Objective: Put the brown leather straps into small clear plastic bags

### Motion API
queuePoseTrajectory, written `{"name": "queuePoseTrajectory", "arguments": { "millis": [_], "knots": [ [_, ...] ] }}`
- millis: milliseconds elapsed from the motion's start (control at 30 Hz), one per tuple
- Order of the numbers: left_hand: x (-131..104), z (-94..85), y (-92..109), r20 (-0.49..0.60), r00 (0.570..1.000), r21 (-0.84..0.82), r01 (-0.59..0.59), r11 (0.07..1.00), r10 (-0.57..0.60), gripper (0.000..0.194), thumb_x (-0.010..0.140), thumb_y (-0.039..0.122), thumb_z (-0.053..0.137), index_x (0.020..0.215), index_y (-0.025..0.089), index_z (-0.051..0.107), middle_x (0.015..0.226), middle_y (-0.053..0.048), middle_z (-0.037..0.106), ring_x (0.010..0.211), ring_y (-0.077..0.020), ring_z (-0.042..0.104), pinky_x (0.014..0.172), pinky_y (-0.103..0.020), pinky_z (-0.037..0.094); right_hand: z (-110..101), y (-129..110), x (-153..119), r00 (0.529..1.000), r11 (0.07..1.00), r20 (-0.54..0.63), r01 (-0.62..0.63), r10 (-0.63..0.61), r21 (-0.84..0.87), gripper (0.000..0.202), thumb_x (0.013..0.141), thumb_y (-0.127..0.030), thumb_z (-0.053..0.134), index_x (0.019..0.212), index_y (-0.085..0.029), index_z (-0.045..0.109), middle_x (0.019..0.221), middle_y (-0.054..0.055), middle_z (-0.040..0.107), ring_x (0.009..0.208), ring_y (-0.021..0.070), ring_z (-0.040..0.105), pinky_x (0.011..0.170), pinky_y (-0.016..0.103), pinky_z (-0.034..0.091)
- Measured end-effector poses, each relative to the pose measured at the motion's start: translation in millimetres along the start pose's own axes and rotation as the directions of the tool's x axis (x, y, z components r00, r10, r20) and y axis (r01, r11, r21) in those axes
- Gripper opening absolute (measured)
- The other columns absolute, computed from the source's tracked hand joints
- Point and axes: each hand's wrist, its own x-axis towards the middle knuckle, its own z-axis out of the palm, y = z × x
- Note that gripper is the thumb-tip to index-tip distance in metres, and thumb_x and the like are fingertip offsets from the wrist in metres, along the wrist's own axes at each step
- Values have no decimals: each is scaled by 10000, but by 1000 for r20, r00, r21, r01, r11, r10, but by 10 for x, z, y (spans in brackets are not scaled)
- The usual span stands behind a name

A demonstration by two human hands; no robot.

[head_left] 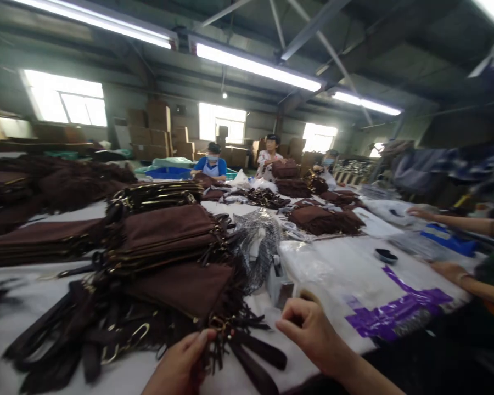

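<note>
Left hand (185, 362): in front of the stack (164, 236), thumb and fingers close together, touching the corner of the bag (185, 288) by its gold clasp (218, 323); cannot tell whether they grip it.
Right hand (308, 332): right of the stack and well apart from it, fingers curled in toward the thumb with a narrow gap; cannot tell whether anything is held.
Bag: brown, flat, jutting out at the front of the stack, fringe and dark straps at its near corner.
Straps (90, 351): a dark heap in front of the stack, to the left, with gold hooks (125, 346) among them.
Bubble wrap (255, 247): just right of the stack, crumpled.
Grey box (279, 285): right of the stack, past the bubble wrap.
Purple packaging (395, 312): far right of the stack, shiny and spread out.
Blue packet (447, 239): farther right of the stack, near a co-worker's two hands (448, 272).
More bags (325, 219): beyond the stack and to its right, brown and fringed.
Table (123, 379): white, under the stack.
People (267, 162): three, well beyond the stack.
Cartons (150, 137): piled behind the stack, near the far wall.
</note>
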Motion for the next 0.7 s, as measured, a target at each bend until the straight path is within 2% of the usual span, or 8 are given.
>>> {"name": "queuePoseTrajectory", "arguments": {
  "millis": [33, 100, 200, 267, 400, 533, 600, 700],
  "knots": [
    [-20, -15, 27, 70, 997, -89, 36, 995, -29, 442, 628, 507, 794, 894, 164, 706, 657, 29, 563, 540, -65, 469, 489, -177, 396, 162, -115, -55, 998, 1000, 63, -2, 1, 12, 213, 717, -254, 677, 547, -195, 563, 579, -11, 588, 583, 146, 522, 544, 245, 373],
    [-59, -40, 98, 132, 991, -195, 53, 979, -27, 373, 616, 428, 828, 815, 147, 685, 585, 69, 469, 483, -33, 391, 465, -157, 356, 461, -269, -150, 984, 999, 174, -27, 22, 31, 189, 704, -231, 674, 545, -197, 578, 573, -12, 599, 578, 145, 526, 544, 245, 372],
    [-93, -70, 187, 155, 988, -205, 52, 977, -20, 364, 625, 381, 831, 834, 135, 663, 611, 61, 483, 512, -39, 435, 504, -169, 400, 810, -370, -232, 961, 998, 272, -57, 48, 24, 173, 686, -226, 668, 532, -198, 594, 566, -10, 618, 579, 148, 536, 550, 246, 372],
    [-98, -84, 196, 132, 991, -178, 50, 983, -27, 366, 627, 385, 824, 827, 138, 644, 619, 54, 496, 536, -54, 466, 521, -182, 415, 957, -402, -248, 952, 997, 299, -75, 69, 7, 163, 678, -230, 663, 528, -197, 607, 559, -8, 627, 571, 147, 540, 547, 247, 369],
    [-83, -101, 101, 104, 995, -98, -2, 995, 12, 362, 645, 442, 784, 717, 145, 590, 582, 50, 494, 527, -70, 454, 488, -188, 356, 1086, -454, -235, 945, 994, 308, -112, 113, -20, 158, 661, -230, 658, 512, -195, 618, 539, -7, 635, 549, 145, 544, 531, 245, 363],
    [-55, -139, -18, 110, 990, 33, -87, 996, 83, 357, 681, 470, 733, 685, 140, 596, 549, 51, 484, 492, -71, 403, 463, -206, 281, 1151, -489, -193, 939, 984, 301, -177, 167, 7, 143, 640, -221, 651, 504, -193, 618, 522, -10, 629, 524, 138, 533, 509, 242, 364],
    [-43, -169, -50, 105, 988, 86, -122, 989, 112, 361, 689, 479, 717, 658, 144, 587, 536, 62, 458, 476, -69, 377, 455, -217, 253, 1199, -492, -160, 914, 962, 326, -271, 243, 43, 150, 628, -234, 648, 492, -192, 599, 479, -17, 597, 466, 123, 498, 469, 239, 352],
    [-35, -218, -57, 100, 989, 132, -124, 983, 111, 381, 690, 501, 703, 625, 150, 569, 531, 69, 439, 476, -70, 365, 456, -223, 245, 1289, -482, -104, 840, 885, 421, -439, 343, 156, 182, 617, -283, 647, 490, -195, 550, 411, -38, 530, 368, 88, 405, 391, 226, 283]
  ]
}}
